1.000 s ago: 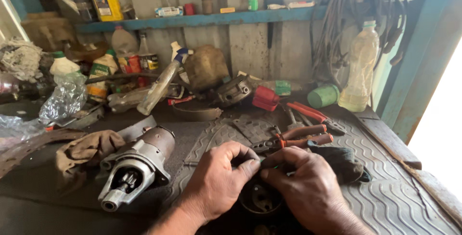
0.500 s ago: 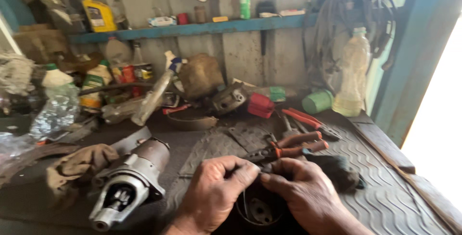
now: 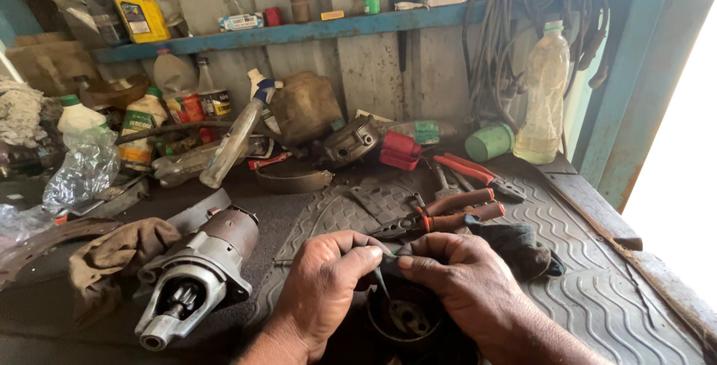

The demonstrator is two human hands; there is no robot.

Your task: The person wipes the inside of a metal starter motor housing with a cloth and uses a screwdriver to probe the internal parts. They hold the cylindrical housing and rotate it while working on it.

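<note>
Fingertips of both hands pinch a thin dark wire above a round black part.

Left hand (image 3: 328,290) and right hand (image 3: 463,283) meet thumb to forefinger, clamped on the wire (image 3: 381,283), which runs down into the round black part (image 3: 403,320) at six o'clock. Starter motor (image 3: 198,271) lies at nine o'clock; red-handled pliers (image 3: 448,215) at twelve, on the ribbed mat (image 3: 597,290).

Workshop bench against a plank wall.
Blue shelf (image 3: 299,32) spans weathered boards; bright daylight enters past the blue door frame (image 3: 642,73) at right.
</note>
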